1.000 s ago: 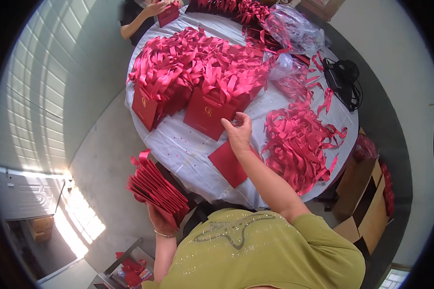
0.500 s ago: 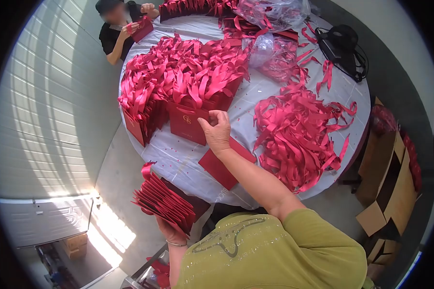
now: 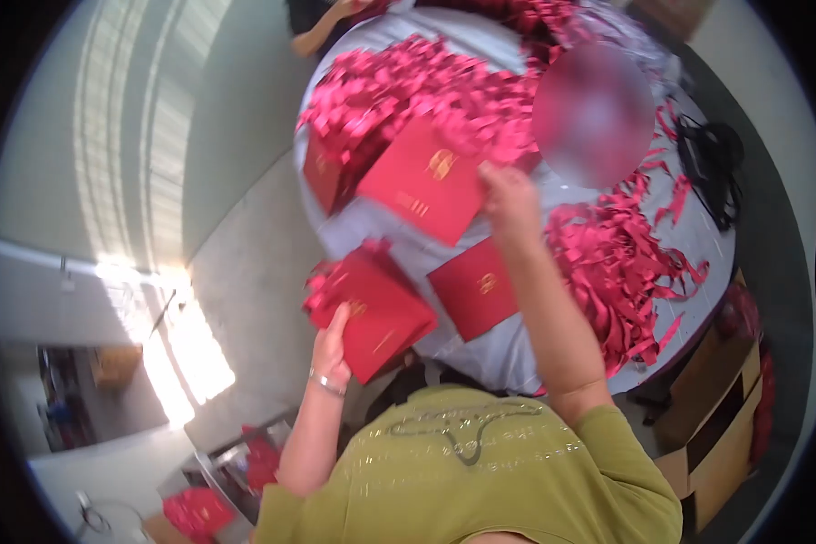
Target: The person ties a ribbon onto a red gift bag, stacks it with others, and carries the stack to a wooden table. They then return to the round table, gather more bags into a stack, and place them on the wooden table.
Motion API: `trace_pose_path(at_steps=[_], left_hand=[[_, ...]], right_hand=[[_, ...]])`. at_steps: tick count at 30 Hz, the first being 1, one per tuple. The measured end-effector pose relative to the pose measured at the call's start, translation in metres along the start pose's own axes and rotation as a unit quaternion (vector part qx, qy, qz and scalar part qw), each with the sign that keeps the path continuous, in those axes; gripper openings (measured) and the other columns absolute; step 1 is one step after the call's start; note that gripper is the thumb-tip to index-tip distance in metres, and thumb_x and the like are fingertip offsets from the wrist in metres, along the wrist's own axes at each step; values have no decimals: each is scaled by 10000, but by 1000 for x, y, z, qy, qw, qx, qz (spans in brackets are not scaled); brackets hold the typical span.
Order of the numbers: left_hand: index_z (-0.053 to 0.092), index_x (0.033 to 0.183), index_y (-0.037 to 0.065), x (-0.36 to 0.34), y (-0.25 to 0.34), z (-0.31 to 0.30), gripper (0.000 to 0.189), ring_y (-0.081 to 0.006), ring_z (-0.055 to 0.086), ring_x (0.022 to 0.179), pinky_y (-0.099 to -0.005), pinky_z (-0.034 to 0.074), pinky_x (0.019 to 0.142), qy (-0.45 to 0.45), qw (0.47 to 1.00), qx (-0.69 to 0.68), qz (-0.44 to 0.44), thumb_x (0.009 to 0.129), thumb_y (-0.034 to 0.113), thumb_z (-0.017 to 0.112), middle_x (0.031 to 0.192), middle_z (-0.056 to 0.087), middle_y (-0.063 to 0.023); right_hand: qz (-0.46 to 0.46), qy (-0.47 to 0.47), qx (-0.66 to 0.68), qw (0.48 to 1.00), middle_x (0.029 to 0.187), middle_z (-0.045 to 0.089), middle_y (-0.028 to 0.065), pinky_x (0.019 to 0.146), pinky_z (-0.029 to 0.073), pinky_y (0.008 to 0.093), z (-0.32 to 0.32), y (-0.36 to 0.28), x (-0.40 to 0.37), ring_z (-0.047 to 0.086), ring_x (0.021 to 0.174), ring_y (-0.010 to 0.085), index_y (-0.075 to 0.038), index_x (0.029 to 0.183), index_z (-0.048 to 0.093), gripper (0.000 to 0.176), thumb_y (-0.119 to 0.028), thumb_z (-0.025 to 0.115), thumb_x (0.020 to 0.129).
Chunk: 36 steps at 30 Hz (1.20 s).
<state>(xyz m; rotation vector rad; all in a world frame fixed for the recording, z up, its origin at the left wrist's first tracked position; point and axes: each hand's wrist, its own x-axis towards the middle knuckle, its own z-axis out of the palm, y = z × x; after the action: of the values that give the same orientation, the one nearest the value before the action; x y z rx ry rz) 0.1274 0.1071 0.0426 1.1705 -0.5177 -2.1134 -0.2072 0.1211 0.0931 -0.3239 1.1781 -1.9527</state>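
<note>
My left hand (image 3: 334, 349) grips a stack of dark-red paper gift bags (image 3: 376, 313) with ribbon handles, thumb on the front bag's face. That face carries a gold emblem. In front of the ribboned bags on the table, my right hand (image 3: 510, 204) pinches the edge of a red gift bag (image 3: 417, 186), which is tilted and has gold printing. Beneath my right forearm a flat red bag (image 3: 471, 295) rests on the table. Pink-red ribbons (image 3: 426, 91) top the bags standing behind, and another bag (image 3: 325, 172) stands at their left end.
A heap of loose ribbons (image 3: 616, 281) covers the right of the round table (image 3: 508, 358). Black gear with a cord (image 3: 712, 168) lies at its right edge. An open cardboard box (image 3: 721, 417) stands at lower right. A co-worker's arm (image 3: 322, 32) shows at the far side.
The right-hand bag has tilted away from the standing row. My left hand has raised its stack toward the table and turned the front face upward. The camera view has shifted.
</note>
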Motion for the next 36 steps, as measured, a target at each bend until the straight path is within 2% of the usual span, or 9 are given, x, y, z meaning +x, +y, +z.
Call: trace_pose_path(at_steps=[5,8,9,14,16,18,25,30,36], left_hand=[[616,1155,6,5,1,-2,320,-211,688,888,-350,569,775,39,996,80,-29,892,172,691,1041,690,-99],[609,1159,-12,6,-4,-4,304,-207,686,875,-357,566,801,-156,981,114,17,921,177,621,1031,688,-116],[609,1159,-12,7,-4,-8,304,-207,686,875,-357,566,801,-153,983,104,16,921,177,621,1031,688,-116],[606,1153,-32,8,-5,-32,330,-198,681,868,-358,556,820,-87,989,-9,-122,931,213,598,1018,687,-123],[605,1145,-43,-2,-3,-34,352,-199,681,872,-354,553,824,-35,991,55,-117,924,231,597,1008,685,-135],[607,1138,-44,-5,-1,-37,356,-205,680,891,-351,559,822,-86,987,132,-24,947,254,570,1032,678,-140],[592,1174,-62,-16,22,-30,490,-195,658,973,-343,547,838,-89,992,88,-35,997,385,496,1106,657,-140],[573,1227,-55,-11,34,-25,695,-186,646,1015,-319,534,861,-85,989,118,-5,971,577,440,1138,649,-138],[581,1220,-58,-21,35,-16,702,-169,642,1009,-306,522,881,-27,991,130,13,976,580,422,1132,652,-129]], right_hand=[[130,-146,15,981,756,655,16,464,408,176,36,0,-24,562,549,68,-64,850,624,100,-116,708,858],[234,-193,-123,945,752,648,-11,474,384,176,61,27,-76,548,574,50,-84,858,643,145,-122,772,802],[243,-242,-255,904,757,646,-10,489,400,189,67,24,-89,556,595,49,-72,868,643,150,-107,772,801],[142,-184,-273,934,802,658,18,620,491,200,55,67,-112,603,692,65,7,971,644,212,-43,763,803],[139,-180,-269,936,834,666,30,656,509,204,49,76,-110,619,719,76,17,989,635,221,-25,752,807],[103,-143,-276,945,841,671,38,655,509,204,53,77,-111,629,733,81,20,993,634,215,-19,742,812],[79,-129,-208,966,902,683,108,737,547,265,54,89,-104,670,798,152,23,1024,568,219,16,694,844],[71,-147,-191,968,832,675,51,663,532,212,61,90,-97,643,717,89,5,969,597,176,9,707,832],[105,-147,-179,967,830,674,48,661,536,220,61,94,-96,647,719,94,-4,946,611,155,4,713,830]])
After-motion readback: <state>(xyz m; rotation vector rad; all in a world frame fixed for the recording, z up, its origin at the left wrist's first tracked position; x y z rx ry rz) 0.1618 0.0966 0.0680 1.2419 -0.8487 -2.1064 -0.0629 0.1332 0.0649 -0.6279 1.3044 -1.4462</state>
